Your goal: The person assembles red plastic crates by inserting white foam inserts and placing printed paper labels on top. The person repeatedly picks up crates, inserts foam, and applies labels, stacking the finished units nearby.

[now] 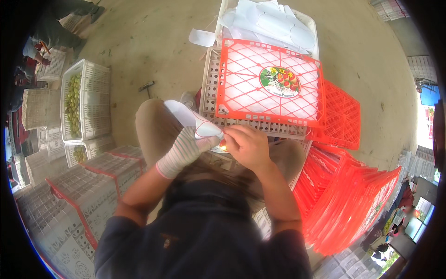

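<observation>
My left hand [182,149], in a striped white knit glove, is closed on a white sheet of backing paper [183,114] with printed oval outlines, held above my lap. The bare fingers of my right hand [248,145] are pinched together at the sheet's right edge; what lies between them is hidden. A small bright orange-yellow patch shows just below those fingertips. Beyond my hands, a red lattice lid [222,79] lies over white lining on a white crate [211,76]. An oval fruit label [280,82] sits on the middle of the lid.
A tub with loose white sheets [274,23] stands beyond the lid. At right are another red lattice lid [341,114] and a leaning stack of red lids [348,200]. White crates [95,100], some with green fruit, stand at left, near another person's legs [58,28].
</observation>
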Tool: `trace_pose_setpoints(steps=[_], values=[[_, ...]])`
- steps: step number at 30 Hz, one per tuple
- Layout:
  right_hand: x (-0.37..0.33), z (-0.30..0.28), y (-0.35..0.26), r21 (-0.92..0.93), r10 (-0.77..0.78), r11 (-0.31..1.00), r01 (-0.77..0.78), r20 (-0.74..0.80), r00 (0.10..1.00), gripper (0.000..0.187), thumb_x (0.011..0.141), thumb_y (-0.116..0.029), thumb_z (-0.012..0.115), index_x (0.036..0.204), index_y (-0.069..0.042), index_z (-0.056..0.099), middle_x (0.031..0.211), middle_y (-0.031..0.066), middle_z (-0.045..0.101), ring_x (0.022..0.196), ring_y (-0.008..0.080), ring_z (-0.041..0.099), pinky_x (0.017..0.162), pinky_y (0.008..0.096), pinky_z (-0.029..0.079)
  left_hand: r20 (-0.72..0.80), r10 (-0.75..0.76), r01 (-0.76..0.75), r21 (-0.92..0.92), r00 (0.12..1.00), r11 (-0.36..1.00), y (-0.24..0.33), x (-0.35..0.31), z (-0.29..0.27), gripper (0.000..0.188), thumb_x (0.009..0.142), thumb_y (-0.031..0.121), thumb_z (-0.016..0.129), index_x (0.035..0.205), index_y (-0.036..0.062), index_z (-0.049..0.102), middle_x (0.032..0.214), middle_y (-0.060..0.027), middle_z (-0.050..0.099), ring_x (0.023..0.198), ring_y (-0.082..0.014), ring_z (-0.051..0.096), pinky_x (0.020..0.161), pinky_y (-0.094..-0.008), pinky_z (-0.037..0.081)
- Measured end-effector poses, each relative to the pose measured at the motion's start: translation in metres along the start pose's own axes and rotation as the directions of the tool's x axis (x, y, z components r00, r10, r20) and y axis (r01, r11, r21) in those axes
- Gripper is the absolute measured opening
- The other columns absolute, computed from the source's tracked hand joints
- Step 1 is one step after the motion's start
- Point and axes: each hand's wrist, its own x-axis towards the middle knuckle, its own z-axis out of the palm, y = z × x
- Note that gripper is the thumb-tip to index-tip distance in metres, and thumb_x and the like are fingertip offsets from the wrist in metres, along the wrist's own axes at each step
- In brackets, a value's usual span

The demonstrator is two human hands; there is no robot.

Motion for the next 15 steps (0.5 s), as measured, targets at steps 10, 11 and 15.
trace_pose_setpoints(steps=[10,11,15], values=[[-0.004,0.008,0.005,-0.143,-0.029,0.989,0.023,-0.034,0.999,0.011,0.072,-0.004,0.071,0.079,-0.009,0.063,0.077,0.0022,0.066,0.063,0.0200,0.065,0.055,0.0315,0.053,0.032,-0.027,0.025,0.067,0.999,0.997,-0.008,0.005,0.001,0.017,0.093,0.011,0.067,0.107,0.0036,0.070,0.092,0.0005,0.069,0.088,-0.0075,0.061,0.080,-0.0270,0.050],[-0.005,0.008,0.005,-0.126,-0.003,0.992,-0.001,-0.025,1.000,0.011,0.073,-0.004,0.071,0.079,-0.009,0.064,0.077,0.0027,0.067,0.063,0.0207,0.065,0.056,0.0320,0.053,0.021,-0.040,0.038,0.074,0.999,0.997,-0.009,0.005,0.001,0.017,0.093,0.012,0.067,0.108,0.0036,0.070,0.092,0.0007,0.069,0.087,-0.0073,0.061,0.079,-0.0270,0.050],[-0.011,0.008,0.006,0.141,0.332,0.929,-0.342,0.086,0.939,0.008,0.076,-0.004,0.070,0.081,-0.009,0.065,0.081,0.0056,0.071,0.063,0.0247,0.066,0.058,0.0350,0.054,-0.004,-0.049,0.049,0.019,0.999,0.999,-0.009,0.003,0.003,0.021,0.092,0.013,0.068,0.111,0.0041,0.071,0.092,0.0007,0.070,0.087,-0.0067,0.060,0.078,-0.0270,0.050]])
